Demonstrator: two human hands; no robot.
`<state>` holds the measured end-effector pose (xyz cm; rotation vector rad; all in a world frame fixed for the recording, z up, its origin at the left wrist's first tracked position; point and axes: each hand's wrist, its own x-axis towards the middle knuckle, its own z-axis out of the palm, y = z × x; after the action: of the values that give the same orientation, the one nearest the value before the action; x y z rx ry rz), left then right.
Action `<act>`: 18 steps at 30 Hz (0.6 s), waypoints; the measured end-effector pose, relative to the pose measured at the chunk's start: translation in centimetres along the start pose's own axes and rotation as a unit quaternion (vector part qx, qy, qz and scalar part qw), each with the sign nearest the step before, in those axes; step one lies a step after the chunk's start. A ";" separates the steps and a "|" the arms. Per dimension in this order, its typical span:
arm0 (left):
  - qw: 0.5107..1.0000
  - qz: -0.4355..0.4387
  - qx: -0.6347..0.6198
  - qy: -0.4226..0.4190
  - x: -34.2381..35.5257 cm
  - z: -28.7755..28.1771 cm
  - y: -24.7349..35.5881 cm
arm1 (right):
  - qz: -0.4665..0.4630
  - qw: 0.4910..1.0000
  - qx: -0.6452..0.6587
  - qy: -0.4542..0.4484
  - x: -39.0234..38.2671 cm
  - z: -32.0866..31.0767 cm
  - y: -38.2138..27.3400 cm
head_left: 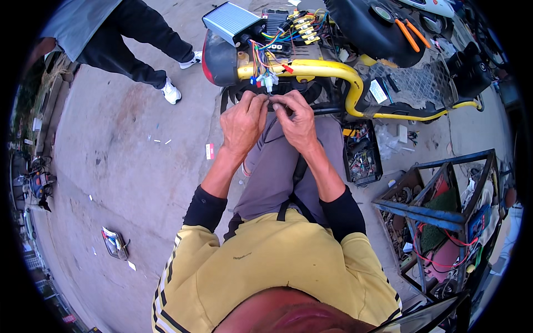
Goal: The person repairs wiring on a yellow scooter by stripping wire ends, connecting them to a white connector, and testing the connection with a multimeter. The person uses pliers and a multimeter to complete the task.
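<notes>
Left of the yellow frame tube [311, 67], near its end: a standing person [130, 36] in dark trousers. Much lower on that side: a small pouch [115, 244]. Just below the tube: left hand [243, 123], fingertips pinched on a thin dark wire [267, 132]; white connectors [269, 82] crowding above; right hand [298, 119], curled, likewise pinching the wire. Below the tube's bend: black tray [367, 181], then blue-edged metal rack [419, 213]. Broad concrete [139, 194] leftward of the tube; tight rightward, between tube and rack.
</notes>
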<state>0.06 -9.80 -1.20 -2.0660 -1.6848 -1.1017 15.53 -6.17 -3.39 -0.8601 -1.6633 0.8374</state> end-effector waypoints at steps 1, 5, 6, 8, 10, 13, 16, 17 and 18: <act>1.000 -0.003 0.000 0.001 0.0 0.1 0.1 | -0.013 1.000 -0.015 0.003 0.0 0.0 0.1; 0.903 -0.265 -0.323 -0.101 -0.3 1.2 -1.2 | -0.066 0.994 -0.090 0.001 -0.1 -0.1 0.4; 0.780 -0.369 -0.484 -0.149 -0.1 1.6 -2.8 | -0.081 0.990 -0.112 -0.004 -0.1 -0.2 0.3; 0.555 -0.489 -0.643 -0.197 0.6 1.2 -3.5 | -0.075 0.991 -0.109 -0.002 -0.1 -0.3 0.1; 0.423 -0.557 -0.682 -0.214 1.0 0.5 -2.8 | -0.061 0.994 -0.088 0.001 -0.1 -0.2 0.2; 0.679 -0.462 -0.543 -0.179 0.6 -0.1 -1.7 | -0.033 0.998 -0.044 0.000 -0.3 0.0 0.2; 0.904 -0.275 -0.306 -0.121 -0.4 -0.7 -0.9 | -0.018 0.999 -0.037 -0.012 -0.3 0.0 0.2; 0.950 -0.202 -0.218 -0.098 -0.4 -1.1 -0.6 | -0.015 0.999 -0.036 -0.014 -0.3 0.0 0.2; 0.981 -0.126 -0.128 -0.073 -0.4 -1.4 -0.3 | -0.012 0.999 -0.035 -0.017 -0.3 -0.1 0.2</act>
<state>-0.73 -10.90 -0.61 -2.1744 -2.0150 -1.3352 15.67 -6.32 -3.67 -0.8756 -1.7378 0.7855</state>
